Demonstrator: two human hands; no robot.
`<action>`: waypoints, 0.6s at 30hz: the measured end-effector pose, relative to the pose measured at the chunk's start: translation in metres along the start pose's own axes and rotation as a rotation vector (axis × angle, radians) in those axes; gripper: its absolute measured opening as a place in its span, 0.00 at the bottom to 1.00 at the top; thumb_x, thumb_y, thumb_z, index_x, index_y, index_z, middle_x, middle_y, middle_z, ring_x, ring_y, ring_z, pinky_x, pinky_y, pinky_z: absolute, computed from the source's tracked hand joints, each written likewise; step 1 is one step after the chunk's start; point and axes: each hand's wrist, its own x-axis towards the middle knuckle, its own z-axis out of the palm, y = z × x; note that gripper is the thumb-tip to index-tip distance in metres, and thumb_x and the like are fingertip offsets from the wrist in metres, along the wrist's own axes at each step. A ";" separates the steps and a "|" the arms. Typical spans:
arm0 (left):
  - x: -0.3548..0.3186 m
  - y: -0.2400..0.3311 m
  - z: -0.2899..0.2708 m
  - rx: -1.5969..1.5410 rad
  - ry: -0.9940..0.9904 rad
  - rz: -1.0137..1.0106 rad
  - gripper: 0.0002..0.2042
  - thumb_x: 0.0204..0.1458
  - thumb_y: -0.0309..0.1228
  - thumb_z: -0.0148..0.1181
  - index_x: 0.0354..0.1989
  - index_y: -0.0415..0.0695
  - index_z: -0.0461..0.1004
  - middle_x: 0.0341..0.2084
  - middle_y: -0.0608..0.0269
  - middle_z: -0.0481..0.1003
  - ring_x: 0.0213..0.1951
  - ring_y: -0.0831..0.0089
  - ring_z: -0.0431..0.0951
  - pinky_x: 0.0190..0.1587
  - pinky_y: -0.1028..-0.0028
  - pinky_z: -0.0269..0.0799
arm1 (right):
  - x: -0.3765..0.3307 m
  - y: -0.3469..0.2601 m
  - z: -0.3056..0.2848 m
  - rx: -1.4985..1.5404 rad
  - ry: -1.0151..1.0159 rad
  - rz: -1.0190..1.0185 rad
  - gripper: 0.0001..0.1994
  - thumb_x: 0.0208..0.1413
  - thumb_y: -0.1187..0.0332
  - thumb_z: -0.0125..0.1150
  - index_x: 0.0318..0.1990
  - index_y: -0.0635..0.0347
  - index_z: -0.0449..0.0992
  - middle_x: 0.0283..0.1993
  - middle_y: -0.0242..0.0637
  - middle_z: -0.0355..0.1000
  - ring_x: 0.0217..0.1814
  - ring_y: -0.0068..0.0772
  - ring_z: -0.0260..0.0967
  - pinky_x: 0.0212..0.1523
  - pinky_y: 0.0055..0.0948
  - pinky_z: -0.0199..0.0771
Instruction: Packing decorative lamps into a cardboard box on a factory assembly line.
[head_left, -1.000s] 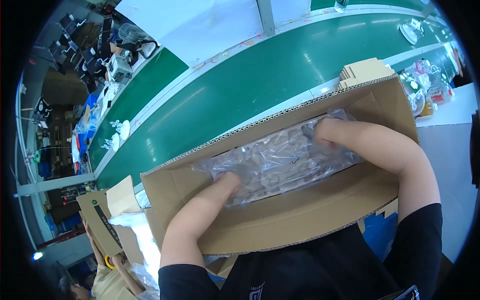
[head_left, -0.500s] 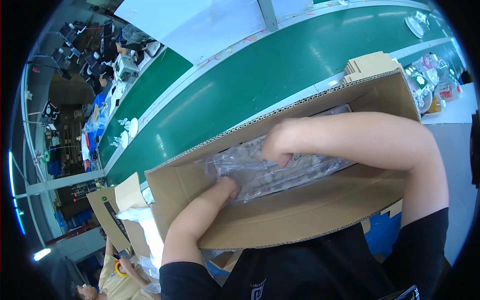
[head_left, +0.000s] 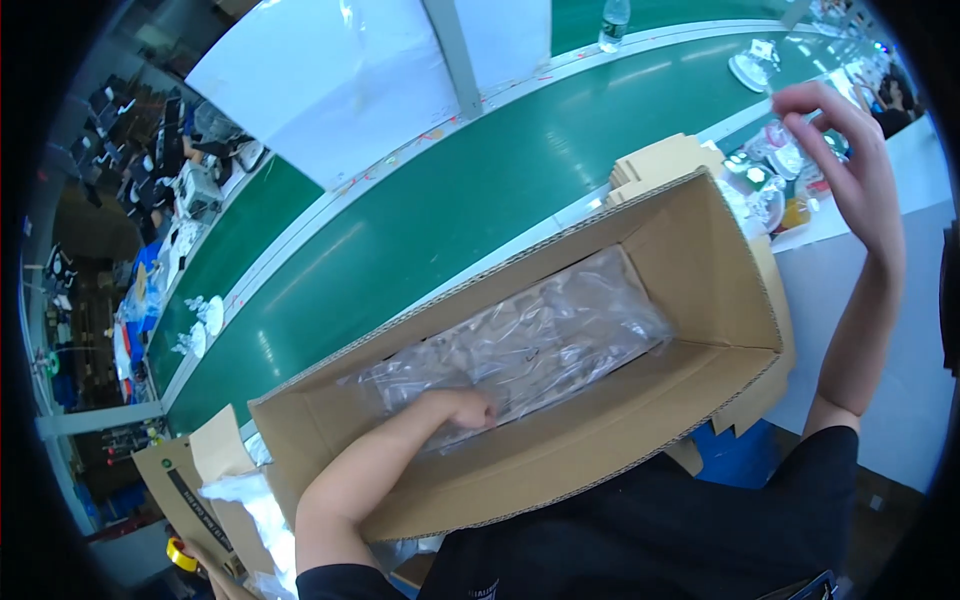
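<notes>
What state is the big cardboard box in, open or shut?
Open: the cardboard box is uncovered, with the left hand and clear plastic visible inside.

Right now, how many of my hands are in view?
2: left hand on the clear plastic inside the cardboard box; right hand outside it, toward the upper right.

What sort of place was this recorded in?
Most likely a factory packing area, judging by the long green work surface, the open cardboard box, and the clear plastic wrapping inside it.
</notes>
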 end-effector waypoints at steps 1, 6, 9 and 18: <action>0.004 -0.005 0.016 -0.004 0.006 -0.012 0.17 0.52 0.34 0.59 0.51 0.47 0.81 0.48 0.52 0.81 0.50 0.53 0.81 0.51 0.58 0.75 | -0.011 0.039 0.015 0.013 0.124 0.144 0.10 0.66 0.71 0.58 0.50 0.66 0.78 0.47 0.37 0.78 0.46 0.27 0.75 0.47 0.25 0.72; 0.024 0.005 0.020 0.218 -0.174 -0.105 0.18 0.56 0.34 0.56 0.55 0.49 0.77 0.48 0.52 0.81 0.51 0.50 0.79 0.53 0.57 0.72 | -0.093 0.184 0.061 -0.258 0.235 0.442 0.22 0.64 0.62 0.63 0.62 0.62 0.71 0.62 0.47 0.70 0.65 0.48 0.68 0.66 0.38 0.65; 0.016 0.016 0.013 0.244 -0.131 -0.098 0.16 0.58 0.37 0.55 0.52 0.48 0.78 0.45 0.50 0.81 0.50 0.49 0.80 0.52 0.56 0.73 | -0.137 0.217 0.090 -0.272 0.159 0.587 0.29 0.64 0.60 0.64 0.68 0.62 0.64 0.68 0.52 0.64 0.70 0.49 0.63 0.68 0.39 0.64; -0.089 0.062 -0.038 0.278 0.163 -0.216 0.17 0.59 0.42 0.56 0.43 0.40 0.80 0.42 0.45 0.81 0.46 0.46 0.81 0.50 0.51 0.74 | -0.135 0.206 0.129 0.502 0.227 0.639 0.31 0.69 0.59 0.58 0.74 0.58 0.57 0.75 0.42 0.58 0.76 0.40 0.56 0.70 0.40 0.62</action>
